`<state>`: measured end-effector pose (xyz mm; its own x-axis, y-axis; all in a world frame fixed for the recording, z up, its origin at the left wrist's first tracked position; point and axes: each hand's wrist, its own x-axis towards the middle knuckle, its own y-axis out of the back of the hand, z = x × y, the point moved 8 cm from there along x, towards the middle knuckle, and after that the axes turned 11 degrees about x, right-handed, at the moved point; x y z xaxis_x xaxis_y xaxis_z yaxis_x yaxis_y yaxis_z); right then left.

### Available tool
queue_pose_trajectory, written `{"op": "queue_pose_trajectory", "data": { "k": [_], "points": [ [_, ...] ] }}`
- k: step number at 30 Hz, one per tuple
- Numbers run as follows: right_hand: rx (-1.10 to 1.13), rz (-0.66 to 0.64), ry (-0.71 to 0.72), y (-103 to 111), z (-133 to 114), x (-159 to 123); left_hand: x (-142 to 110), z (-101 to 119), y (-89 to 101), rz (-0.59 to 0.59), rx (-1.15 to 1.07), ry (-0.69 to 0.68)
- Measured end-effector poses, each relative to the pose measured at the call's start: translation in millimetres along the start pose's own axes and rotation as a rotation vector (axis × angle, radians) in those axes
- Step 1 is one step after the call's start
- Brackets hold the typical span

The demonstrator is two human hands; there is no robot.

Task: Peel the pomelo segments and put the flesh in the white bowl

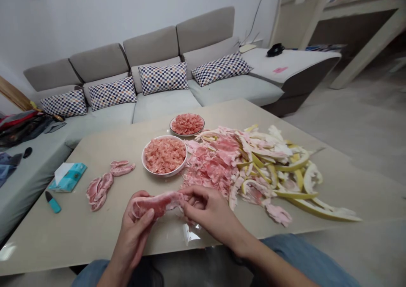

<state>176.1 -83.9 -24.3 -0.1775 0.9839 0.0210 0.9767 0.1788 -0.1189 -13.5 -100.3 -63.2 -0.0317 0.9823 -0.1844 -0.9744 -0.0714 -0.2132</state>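
My left hand (136,223) is closed around a pink pomelo segment (157,204), its thumb lying along the near side. My right hand (207,211) pinches the pale membrane at the segment's right end. Just beyond my hands stands a white bowl (165,174) heaped with pink pomelo pulp (165,153). Farther back, a dark-rimmed plate (187,133) carries more of the same pulp. To the left, several unpeeled pomelo segments (100,189) lie on the table in two small groups.
Pink membrane scraps (215,164) and green-yellow pomelo rind (312,208) cover the table's (127,244) right side. A blue tissue pack (70,177) and a teal-and-black cutter (53,202) lie at the left. Behind stands a grey sofa (165,105) with checked cushions.
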Motion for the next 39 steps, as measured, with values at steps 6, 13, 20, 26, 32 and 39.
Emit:
{"op": "queue_pose_trajectory", "data": {
  "k": [6, 13, 20, 26, 32, 39],
  "points": [
    [-0.058, -0.004, 0.063, 8.5, -8.5, 0.3, 6.2, -4.7, -2.0, -0.039, 0.213, 0.018],
    [-0.065, -0.120, -0.041, 7.6, -9.9, -0.9, 9.3, -2.2, -3.6, -0.060, 0.336, -0.099],
    [-0.042, 0.060, -0.044, 14.0, -7.8, -2.0, 8.3, -5.5, -13.9, -0.095, 0.259, -0.075],
    [0.053, 0.055, -0.046, 10.8, -7.4, -1.1, 4.7, -24.8, -27.2, -0.255, 0.283, 0.050],
    [0.202, 0.028, -0.106, 1.5, 5.7, 0.8, -4.4, -24.7, -37.7, -0.293, 0.243, 0.021],
    [0.362, -0.092, -0.179, -15.2, 8.7, -2.9, -6.1, -26.5, -44.2, -0.303, 0.104, 0.062]
  ]
}}
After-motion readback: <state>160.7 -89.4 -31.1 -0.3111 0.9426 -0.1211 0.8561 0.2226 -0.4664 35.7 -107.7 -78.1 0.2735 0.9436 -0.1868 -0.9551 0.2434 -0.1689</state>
